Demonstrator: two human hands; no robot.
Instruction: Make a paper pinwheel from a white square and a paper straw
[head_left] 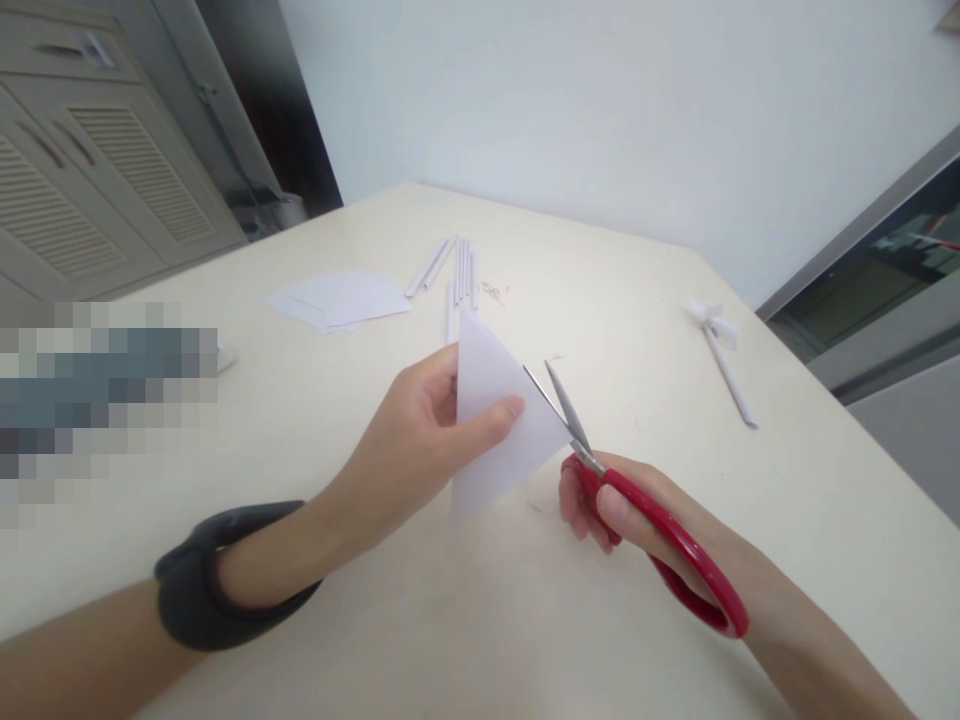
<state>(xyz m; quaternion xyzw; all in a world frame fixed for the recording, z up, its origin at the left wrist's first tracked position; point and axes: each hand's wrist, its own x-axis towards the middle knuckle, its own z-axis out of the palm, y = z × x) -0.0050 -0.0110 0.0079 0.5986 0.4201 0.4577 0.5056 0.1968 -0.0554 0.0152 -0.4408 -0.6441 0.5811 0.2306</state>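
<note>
Between the thumb and fingers of my left hand [427, 430] is a white sheet of paper [491, 450], folded to a triangle and held upright above the table. My right hand [645, 500] grips a pair of scissors [667, 530] with red handles. The scissor blades are parted, and the paper's right-hand corner sits between them near the pivot. Part of my left fingers is hidden behind the paper. A dark band [217, 580] is around my left wrist.
Behind the paper lie several rolled paper tubes [463, 270] and some small thin pieces [491, 291]. A stack of white paper [337, 300] is on the left. At right rests a paper pinwheel on a stick [726, 370]. The white table [600, 300] meets a wall.
</note>
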